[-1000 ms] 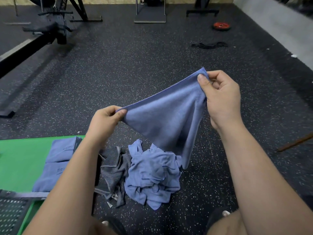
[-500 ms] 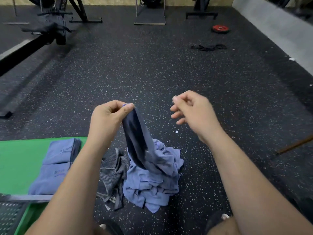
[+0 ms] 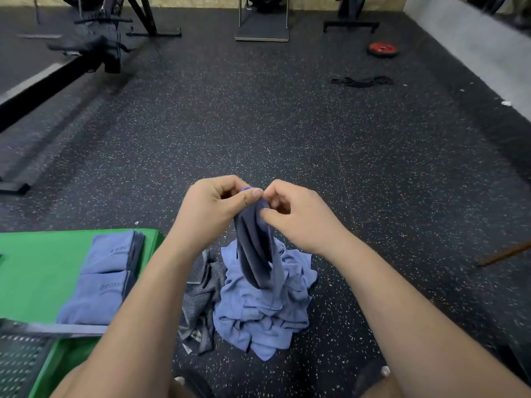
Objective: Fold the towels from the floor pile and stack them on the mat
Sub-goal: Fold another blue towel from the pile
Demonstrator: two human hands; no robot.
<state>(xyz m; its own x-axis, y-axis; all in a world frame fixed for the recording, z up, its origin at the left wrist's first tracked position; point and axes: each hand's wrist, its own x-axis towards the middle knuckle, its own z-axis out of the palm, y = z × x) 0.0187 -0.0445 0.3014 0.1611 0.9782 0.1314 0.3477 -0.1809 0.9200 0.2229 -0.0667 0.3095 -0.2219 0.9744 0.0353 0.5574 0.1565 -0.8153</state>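
Head view: the left hand (image 3: 214, 206) pinches the top of a blue towel (image 3: 254, 254) between thumb and curled fingers, letting it hang, probably to find an edge for folding. Touching that grip, the right hand (image 3: 298, 216) pinches the same edge. Both forearms reach forward, knuckles outward. Directly below the grip lies the floor pile (image 3: 267, 308); lower left, the folded stack (image 3: 106, 277) on the green mat (image 3: 43, 268)

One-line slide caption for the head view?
Left hand and right hand pinch the top of a blue towel above the floor pile; folded towels lie on the green mat.
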